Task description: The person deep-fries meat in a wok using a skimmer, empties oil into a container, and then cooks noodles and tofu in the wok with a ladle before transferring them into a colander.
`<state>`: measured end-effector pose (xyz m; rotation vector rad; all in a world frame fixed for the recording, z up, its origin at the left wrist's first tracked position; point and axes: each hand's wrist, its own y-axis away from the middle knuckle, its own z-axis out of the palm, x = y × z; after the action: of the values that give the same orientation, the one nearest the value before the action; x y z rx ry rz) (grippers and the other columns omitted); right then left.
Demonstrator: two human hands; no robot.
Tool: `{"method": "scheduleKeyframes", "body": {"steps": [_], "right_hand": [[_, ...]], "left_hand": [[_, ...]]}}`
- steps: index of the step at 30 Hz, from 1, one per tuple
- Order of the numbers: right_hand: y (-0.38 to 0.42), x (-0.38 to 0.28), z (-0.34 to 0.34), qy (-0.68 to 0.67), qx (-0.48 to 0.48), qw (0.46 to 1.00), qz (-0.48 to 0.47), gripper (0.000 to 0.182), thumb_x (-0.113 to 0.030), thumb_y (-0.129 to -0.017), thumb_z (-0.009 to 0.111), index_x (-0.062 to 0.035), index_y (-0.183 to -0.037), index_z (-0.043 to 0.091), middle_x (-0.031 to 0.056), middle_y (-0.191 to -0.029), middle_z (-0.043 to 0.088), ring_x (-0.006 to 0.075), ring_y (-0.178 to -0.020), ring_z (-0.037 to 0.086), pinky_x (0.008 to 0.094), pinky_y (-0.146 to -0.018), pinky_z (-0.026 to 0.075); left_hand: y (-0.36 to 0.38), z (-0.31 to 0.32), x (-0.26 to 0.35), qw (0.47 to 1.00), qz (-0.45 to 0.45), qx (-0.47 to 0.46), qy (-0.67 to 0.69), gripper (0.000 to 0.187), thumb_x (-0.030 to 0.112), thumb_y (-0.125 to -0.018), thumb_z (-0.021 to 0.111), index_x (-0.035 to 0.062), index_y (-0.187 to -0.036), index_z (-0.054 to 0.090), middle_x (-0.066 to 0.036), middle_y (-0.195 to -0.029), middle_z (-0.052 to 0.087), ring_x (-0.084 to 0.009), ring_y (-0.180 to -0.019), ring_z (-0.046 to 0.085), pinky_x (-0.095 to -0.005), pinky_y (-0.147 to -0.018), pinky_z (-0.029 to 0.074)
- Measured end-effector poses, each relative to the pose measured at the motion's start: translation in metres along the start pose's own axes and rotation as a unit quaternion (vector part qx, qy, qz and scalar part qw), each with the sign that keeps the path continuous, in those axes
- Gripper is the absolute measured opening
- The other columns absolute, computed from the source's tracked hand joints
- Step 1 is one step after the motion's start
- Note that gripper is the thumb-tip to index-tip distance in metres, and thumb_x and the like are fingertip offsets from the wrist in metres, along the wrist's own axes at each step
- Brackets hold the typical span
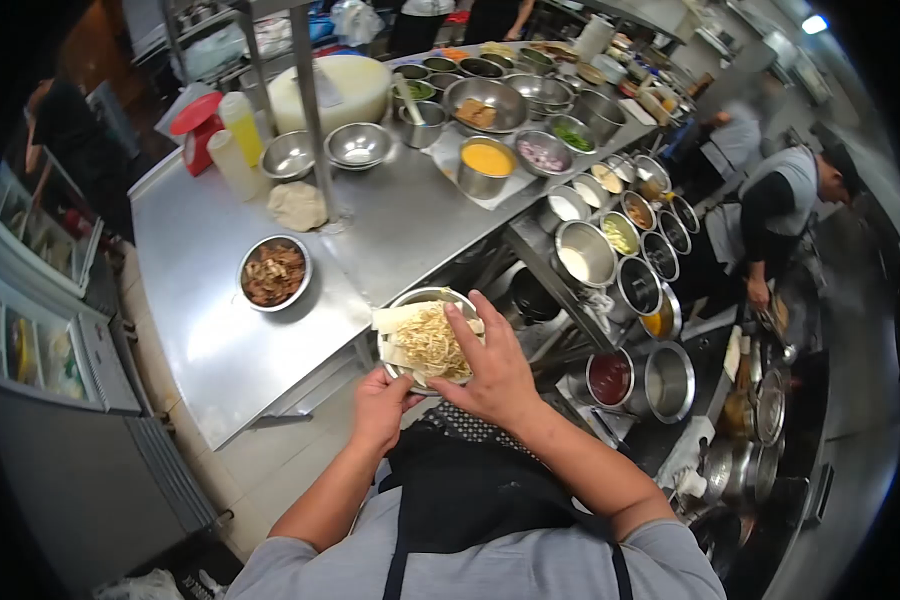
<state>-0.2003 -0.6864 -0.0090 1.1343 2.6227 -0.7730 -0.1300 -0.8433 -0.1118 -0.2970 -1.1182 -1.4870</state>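
My left hand (382, 402) grips the near left rim of a metal bowl (387, 352), thumb on top. The bowl is heaped with pale stringy sprouts (432, 338) and flat white pieces (398, 317) that stick out at its left side. My right hand (495, 365) lies over the bowl's right side, fingers spread and touching the sprouts, its thumb near the front rim. I hold the bowl in front of my apron, beside the steel table edge. On the table, a bowl of brown cooked pieces (274, 273) stands to the left.
The steel table (200, 345) carries a lump of dough (297, 206), stacked metal bowls (358, 146) and a pot of orange liquid (486, 163). Several ingredient pots (584, 252) line the right side. A person (775, 210) works at the right; a glass-door fridge (40, 340) stands left.
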Motion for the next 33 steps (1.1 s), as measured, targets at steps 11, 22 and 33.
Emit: {"method": "scheduleKeyframes", "body": {"steps": [11, 22, 33], "right_hand": [[0.059, 0.057, -0.025, 0.022, 0.033, 0.992, 0.119, 0.052, -0.013, -0.061, 0.072, -0.0114, -0.112, 0.06, 0.0126, -0.112, 0.052, 0.034, -0.104, 0.051, 0.041, -0.089, 0.044], [0.093, 0.095, -0.075, -0.175, 0.116, 0.919, 0.334, 0.035, -0.001, -0.064, 0.064, -0.0001, -0.099, 0.065, 0.0108, -0.102, 0.062, 0.0216, -0.097, 0.059, 0.0291, -0.089, 0.044], [0.092, 0.078, -0.107, -0.134, 0.096, 0.947, 0.276, 0.039, -0.008, -0.068, 0.071, -0.0015, -0.106, 0.063, 0.012, -0.106, 0.058, 0.0256, -0.101, 0.057, 0.0316, -0.09, 0.044]], "left_hand": [[-0.005, 0.084, -0.029, 0.979, -0.06, -0.155, -0.114, 0.013, 0.005, -0.083, 0.061, 0.004, -0.074, 0.052, -0.005, -0.075, 0.06, -0.0105, -0.063, 0.059, -0.0238, -0.056, 0.053], [-0.015, 0.125, -0.045, 0.945, -0.145, -0.24, -0.168, 0.015, 0.004, -0.084, 0.061, 0.0061, -0.074, 0.05, -0.004, -0.078, 0.06, -0.0115, -0.066, 0.059, -0.0237, -0.058, 0.055], [-0.009, 0.145, -0.01, 0.917, -0.16, -0.291, -0.222, 0.015, 0.004, -0.084, 0.06, 0.006, -0.074, 0.049, -0.005, -0.08, 0.061, -0.0119, -0.071, 0.062, -0.0252, -0.06, 0.057]]}}
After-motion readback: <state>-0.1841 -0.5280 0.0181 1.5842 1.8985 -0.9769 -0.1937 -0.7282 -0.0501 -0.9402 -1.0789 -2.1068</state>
